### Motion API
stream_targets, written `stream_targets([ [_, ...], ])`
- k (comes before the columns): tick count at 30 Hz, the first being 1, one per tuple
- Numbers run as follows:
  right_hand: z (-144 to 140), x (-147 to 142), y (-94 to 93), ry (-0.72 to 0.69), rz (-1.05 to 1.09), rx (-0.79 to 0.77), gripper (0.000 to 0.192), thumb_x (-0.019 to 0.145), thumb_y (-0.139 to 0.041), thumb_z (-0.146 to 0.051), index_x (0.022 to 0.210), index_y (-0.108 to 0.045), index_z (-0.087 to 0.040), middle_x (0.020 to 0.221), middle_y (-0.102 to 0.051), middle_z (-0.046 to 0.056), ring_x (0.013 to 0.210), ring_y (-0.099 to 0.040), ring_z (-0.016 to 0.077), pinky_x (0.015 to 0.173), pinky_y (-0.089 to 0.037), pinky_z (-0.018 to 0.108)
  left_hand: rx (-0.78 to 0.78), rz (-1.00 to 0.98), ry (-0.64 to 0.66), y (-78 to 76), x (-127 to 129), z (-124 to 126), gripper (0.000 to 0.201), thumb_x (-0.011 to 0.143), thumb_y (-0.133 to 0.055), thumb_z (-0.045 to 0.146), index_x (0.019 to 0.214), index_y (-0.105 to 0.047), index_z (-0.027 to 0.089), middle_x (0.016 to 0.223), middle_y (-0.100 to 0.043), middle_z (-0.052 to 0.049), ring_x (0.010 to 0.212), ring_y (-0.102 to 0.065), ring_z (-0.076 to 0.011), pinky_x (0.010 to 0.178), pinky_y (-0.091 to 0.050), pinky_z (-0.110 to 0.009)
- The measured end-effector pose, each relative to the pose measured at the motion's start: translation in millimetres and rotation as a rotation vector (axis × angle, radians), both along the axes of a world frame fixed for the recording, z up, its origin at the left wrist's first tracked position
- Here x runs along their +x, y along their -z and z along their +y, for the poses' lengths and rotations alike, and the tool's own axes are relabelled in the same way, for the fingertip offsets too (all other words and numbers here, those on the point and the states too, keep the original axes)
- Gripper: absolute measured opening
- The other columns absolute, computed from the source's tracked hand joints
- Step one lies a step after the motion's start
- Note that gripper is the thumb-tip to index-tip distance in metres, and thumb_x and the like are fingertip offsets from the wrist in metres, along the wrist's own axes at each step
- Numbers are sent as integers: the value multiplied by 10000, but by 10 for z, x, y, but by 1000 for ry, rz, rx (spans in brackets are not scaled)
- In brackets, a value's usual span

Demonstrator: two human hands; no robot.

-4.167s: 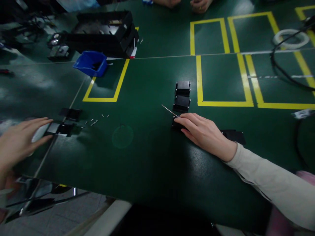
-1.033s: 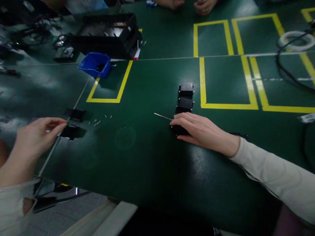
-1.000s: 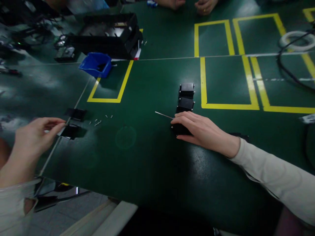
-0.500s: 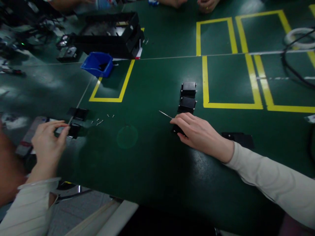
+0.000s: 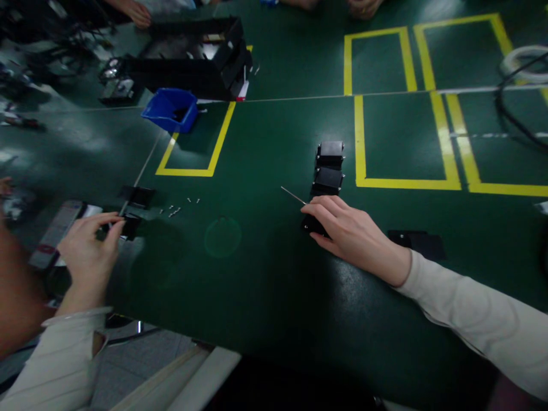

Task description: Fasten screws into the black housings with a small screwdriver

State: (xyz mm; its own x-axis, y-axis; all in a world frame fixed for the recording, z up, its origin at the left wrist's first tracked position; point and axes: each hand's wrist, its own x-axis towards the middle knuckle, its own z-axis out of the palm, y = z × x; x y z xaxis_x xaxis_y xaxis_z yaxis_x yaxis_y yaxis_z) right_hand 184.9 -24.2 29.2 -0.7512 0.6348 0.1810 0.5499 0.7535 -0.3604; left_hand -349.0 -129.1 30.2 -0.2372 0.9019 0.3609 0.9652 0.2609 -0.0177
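My left hand [image 5: 89, 242] is at the left of the table, thumb and fingertips pinched at a small flat black piece [image 5: 131, 227]. Just beyond lies a second black piece [image 5: 141, 197]. Several small screws [image 5: 173, 211] are scattered to its right. My right hand [image 5: 349, 237] is closed around a tool whose thin metal shaft [image 5: 293, 194] points up and left; the handle is hidden in the palm. Beneath its fingers sits a partly covered black block [image 5: 311, 225]. Two similar blocks, a nearer one [image 5: 327, 180] and a farther one [image 5: 331, 150], stand in line beyond it.
A blue bin [image 5: 171, 111] stands before a stack of black trays [image 5: 188, 77]. Flat black parts [image 5: 422, 244] lie by my right wrist. Yellow tape [image 5: 406, 184] marks the green table. A tape roll [image 5: 528, 60] and cable are at far right. Other people's hands [image 5: 139, 14] show across the table.
The black piece at my left fingertips has shifted slightly. My right hand keeps its grip, the shaft tilting a little more steeply. Across the table, a person's hand has come into view behind the trays.
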Motion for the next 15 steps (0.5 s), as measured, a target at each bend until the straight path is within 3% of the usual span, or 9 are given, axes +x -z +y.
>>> stream_targets([
  [15, 9, 13, -3, -23, -4, 8, 361, 944, -585, -194, 1297, -527, -142, 1296, -627, 147, 1120, -647, 271, 806, -641, 394, -26, 25, 19, 17, 20, -30, 462, 1006, -468, 489, 1129, -710, 116, 1220, -732, -139, 1165, -676, -255, 1035, -494, -372],
])
